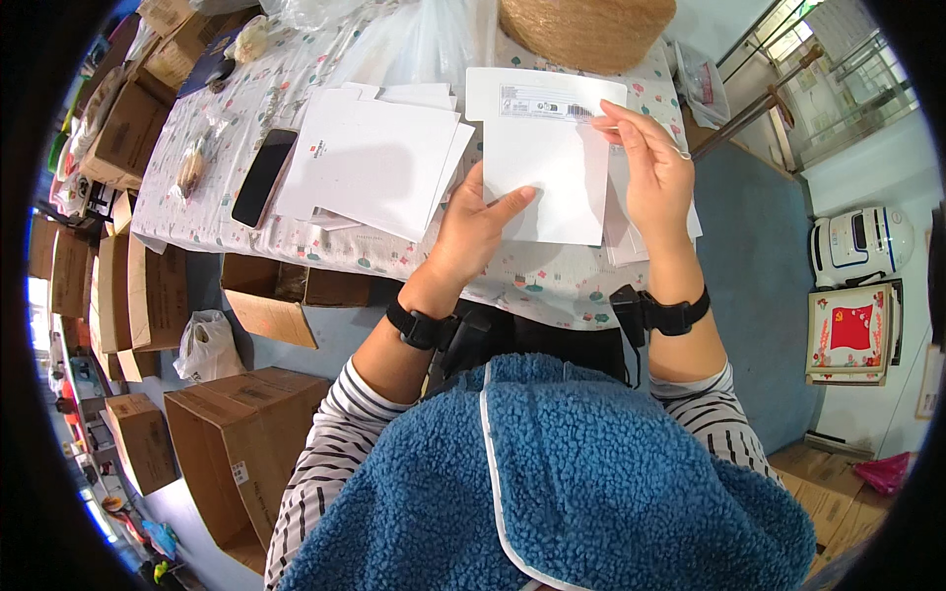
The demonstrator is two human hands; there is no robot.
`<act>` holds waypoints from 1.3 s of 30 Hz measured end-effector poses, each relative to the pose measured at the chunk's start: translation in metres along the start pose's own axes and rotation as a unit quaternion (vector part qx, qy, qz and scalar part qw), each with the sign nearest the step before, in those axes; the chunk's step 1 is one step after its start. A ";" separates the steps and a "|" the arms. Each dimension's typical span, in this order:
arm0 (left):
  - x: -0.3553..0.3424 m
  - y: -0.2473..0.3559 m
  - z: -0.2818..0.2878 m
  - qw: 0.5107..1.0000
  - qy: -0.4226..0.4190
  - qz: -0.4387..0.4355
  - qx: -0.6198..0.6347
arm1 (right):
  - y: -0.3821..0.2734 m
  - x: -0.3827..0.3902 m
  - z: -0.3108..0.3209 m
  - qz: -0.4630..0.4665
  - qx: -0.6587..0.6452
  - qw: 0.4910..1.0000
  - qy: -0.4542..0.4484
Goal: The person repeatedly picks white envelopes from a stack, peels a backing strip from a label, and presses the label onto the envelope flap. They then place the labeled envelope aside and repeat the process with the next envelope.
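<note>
A flat white card sleeve with a wider flap at its far end is held up over the near edge of the table. My left hand grips its lower left side, thumb on top and the other fingers hidden beneath. A printed label strip with a barcode lies across the flap. My right hand is at the label's right end, its fingers stretched out and the fingertips over the strip. To the left, a loose stack of similar white sleeves rests on the tablecloth. More white pieces lie partly hidden under my right wrist.
A dark phone lies left of the stack on the patterned tablecloth. Clear plastic bags and a round woven brown item occupy the far side. Cardboard boxes and a white bag stand on the floor at left.
</note>
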State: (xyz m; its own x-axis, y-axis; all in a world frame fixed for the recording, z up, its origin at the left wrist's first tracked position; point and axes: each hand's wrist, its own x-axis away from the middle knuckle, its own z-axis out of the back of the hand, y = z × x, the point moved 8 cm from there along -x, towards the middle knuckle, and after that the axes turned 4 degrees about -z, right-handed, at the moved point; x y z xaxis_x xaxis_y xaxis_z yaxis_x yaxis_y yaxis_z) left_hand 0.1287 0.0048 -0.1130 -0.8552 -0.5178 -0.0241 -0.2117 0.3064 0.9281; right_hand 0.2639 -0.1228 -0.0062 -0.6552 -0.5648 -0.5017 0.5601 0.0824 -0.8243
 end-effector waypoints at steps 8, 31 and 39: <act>0.001 -0.001 0.001 1.000 0.001 -0.007 -0.009 | -0.007 0.010 -0.003 0.034 0.107 0.993 -0.049; 0.001 0.001 -0.003 1.000 -0.015 -0.005 0.008 | 0.009 0.012 -0.003 0.006 0.060 0.998 -0.010; -0.001 0.009 -0.005 0.998 -0.024 -0.051 0.006 | -0.008 0.003 -0.034 -0.027 0.003 0.995 -0.091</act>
State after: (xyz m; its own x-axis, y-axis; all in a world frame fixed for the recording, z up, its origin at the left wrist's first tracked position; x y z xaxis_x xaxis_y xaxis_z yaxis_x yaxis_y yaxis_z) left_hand 0.1305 0.0039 -0.1027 -0.8505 -0.5078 -0.1372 -0.3045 0.2626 0.9156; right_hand 0.2400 -0.0970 -0.0100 -0.5813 -0.7082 -0.4006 0.5301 0.0439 -0.8468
